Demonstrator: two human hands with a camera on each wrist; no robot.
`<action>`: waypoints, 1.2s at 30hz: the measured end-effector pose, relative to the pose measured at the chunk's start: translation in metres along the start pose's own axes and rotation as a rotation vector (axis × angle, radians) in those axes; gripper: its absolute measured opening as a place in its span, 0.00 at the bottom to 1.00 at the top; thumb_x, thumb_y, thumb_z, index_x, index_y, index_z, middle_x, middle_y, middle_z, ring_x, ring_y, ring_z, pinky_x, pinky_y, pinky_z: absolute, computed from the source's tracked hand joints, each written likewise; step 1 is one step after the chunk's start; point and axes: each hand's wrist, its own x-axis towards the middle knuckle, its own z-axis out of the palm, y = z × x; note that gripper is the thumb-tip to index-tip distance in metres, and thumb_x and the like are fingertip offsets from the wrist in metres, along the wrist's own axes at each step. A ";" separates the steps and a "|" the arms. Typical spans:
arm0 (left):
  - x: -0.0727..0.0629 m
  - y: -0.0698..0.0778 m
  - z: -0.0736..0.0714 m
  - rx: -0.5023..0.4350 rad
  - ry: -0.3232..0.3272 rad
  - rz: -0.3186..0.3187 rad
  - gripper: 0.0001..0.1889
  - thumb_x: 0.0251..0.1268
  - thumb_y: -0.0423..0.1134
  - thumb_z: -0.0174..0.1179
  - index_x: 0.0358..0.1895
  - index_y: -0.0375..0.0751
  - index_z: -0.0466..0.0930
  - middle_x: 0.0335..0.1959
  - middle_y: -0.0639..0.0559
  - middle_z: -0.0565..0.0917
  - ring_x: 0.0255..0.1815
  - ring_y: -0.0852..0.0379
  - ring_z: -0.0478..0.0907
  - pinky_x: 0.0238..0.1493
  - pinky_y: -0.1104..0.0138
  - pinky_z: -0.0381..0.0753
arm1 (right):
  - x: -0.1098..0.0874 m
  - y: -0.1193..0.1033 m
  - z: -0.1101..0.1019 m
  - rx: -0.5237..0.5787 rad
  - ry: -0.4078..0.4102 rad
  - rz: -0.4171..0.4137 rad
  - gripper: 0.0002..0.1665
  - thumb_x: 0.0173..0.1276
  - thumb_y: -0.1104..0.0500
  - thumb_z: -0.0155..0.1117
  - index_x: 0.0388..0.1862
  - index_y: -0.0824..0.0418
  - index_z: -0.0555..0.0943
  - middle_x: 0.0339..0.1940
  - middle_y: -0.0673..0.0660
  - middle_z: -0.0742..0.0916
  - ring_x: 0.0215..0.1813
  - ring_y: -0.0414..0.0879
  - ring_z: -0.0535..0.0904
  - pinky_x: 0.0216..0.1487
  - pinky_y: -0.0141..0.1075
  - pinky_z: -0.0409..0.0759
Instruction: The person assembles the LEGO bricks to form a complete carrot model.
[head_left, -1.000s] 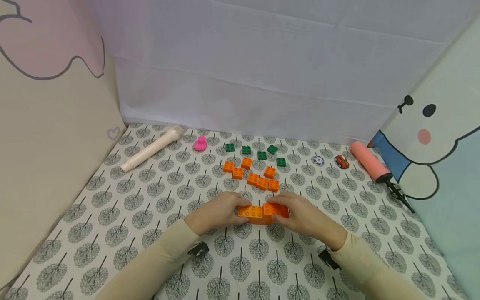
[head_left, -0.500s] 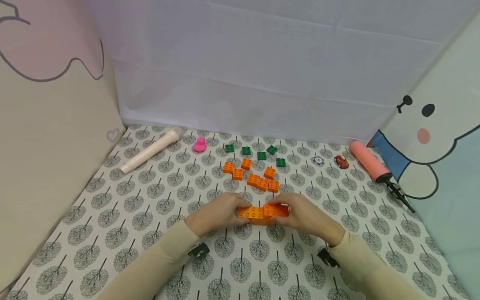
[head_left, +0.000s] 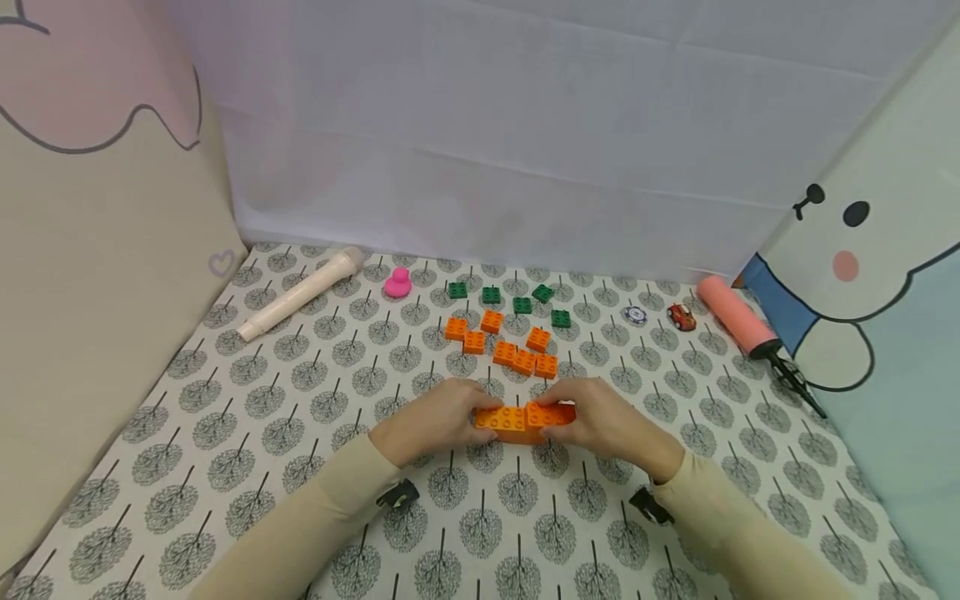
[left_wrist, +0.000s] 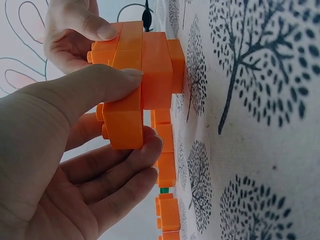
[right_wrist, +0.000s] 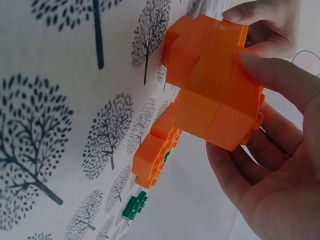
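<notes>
A stack of orange toy building bricks [head_left: 521, 437] stands on the patterned cloth, narrow at its base and wider above. My left hand [head_left: 441, 417] holds its left end, thumb on the near side and fingers on the far side of a long lighter-orange brick [left_wrist: 124, 125]. At the right end, my right hand [head_left: 603, 421] pinches an orange brick [right_wrist: 237, 107] that sits on the lighter-orange layer. The left wrist view shows a small brick [left_wrist: 177, 65] at the bottom, against the cloth. My fingers hide parts of both ends.
Several loose orange bricks [head_left: 505, 353] lie just beyond the stack, with several flat green bricks [head_left: 522, 305] behind them. Farther out are a white tube [head_left: 303, 293], pink duck [head_left: 398, 283], chip [head_left: 634, 315], toy car [head_left: 682, 317] and coral pump [head_left: 738, 317]. Fabric walls surround the table.
Both hands keep their grips and have barely moved. The right-hand brick appears to sit slightly lower against the stack. The whole view has shifted a little.
</notes>
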 end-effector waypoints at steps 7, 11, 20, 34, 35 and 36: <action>-0.001 -0.001 -0.001 -0.006 0.003 -0.007 0.24 0.62 0.45 0.68 0.61 0.41 0.81 0.51 0.49 0.86 0.45 0.60 0.80 0.50 0.68 0.81 | 0.003 -0.002 -0.002 -0.012 -0.021 -0.012 0.20 0.57 0.57 0.77 0.50 0.58 0.87 0.45 0.50 0.89 0.47 0.44 0.83 0.53 0.44 0.81; -0.001 -0.001 -0.002 -0.007 0.003 -0.013 0.24 0.63 0.45 0.68 0.61 0.41 0.81 0.52 0.48 0.85 0.48 0.57 0.81 0.53 0.65 0.81 | 0.006 -0.003 -0.004 -0.020 -0.029 -0.022 0.20 0.56 0.58 0.77 0.49 0.58 0.87 0.45 0.50 0.89 0.48 0.45 0.84 0.54 0.44 0.81; 0.000 -0.002 -0.002 -0.010 0.009 -0.010 0.24 0.62 0.45 0.68 0.61 0.40 0.81 0.52 0.48 0.85 0.48 0.57 0.81 0.54 0.65 0.81 | 0.005 -0.004 -0.011 -0.040 -0.071 -0.019 0.24 0.66 0.51 0.70 0.58 0.60 0.83 0.52 0.53 0.87 0.53 0.47 0.82 0.57 0.47 0.80; 0.001 0.000 0.000 0.004 0.005 -0.017 0.25 0.61 0.46 0.70 0.60 0.41 0.81 0.52 0.48 0.86 0.50 0.56 0.82 0.56 0.65 0.80 | 0.054 0.041 -0.031 -0.165 -0.161 0.149 0.28 0.72 0.53 0.65 0.66 0.67 0.76 0.60 0.63 0.83 0.58 0.57 0.80 0.58 0.53 0.79; 0.001 0.001 0.000 0.007 0.005 -0.016 0.25 0.61 0.46 0.70 0.60 0.41 0.81 0.52 0.48 0.86 0.49 0.56 0.82 0.56 0.65 0.80 | 0.057 0.043 -0.029 -0.175 -0.178 0.156 0.29 0.71 0.53 0.65 0.65 0.67 0.76 0.60 0.63 0.83 0.58 0.57 0.80 0.58 0.52 0.79; 0.001 0.001 0.000 0.013 0.005 -0.015 0.25 0.61 0.46 0.69 0.60 0.41 0.81 0.52 0.48 0.86 0.49 0.56 0.82 0.56 0.65 0.80 | 0.060 0.045 -0.027 -0.185 -0.191 0.156 0.29 0.71 0.53 0.66 0.65 0.67 0.76 0.59 0.63 0.83 0.57 0.57 0.80 0.58 0.52 0.79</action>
